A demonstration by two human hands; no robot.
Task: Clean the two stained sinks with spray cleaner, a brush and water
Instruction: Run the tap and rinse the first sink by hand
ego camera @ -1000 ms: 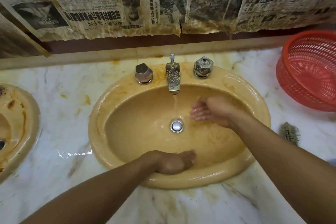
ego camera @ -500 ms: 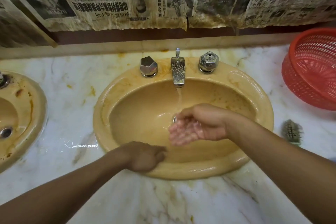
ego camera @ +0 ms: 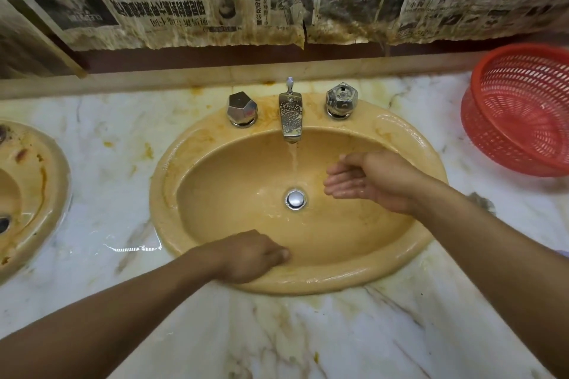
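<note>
Our right hand (ego camera: 363, 183) cups empty beside the water stream (ego camera: 294, 160) — our left hand (ego camera: 249, 255) rests curled, empty, on the sink's (ego camera: 160, 194) near rim.

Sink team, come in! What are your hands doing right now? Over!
Left hand curled, on near rim of sink. Right hand open, cupped beside tap water. Brush behind right forearm; nothing in the way.
</note>
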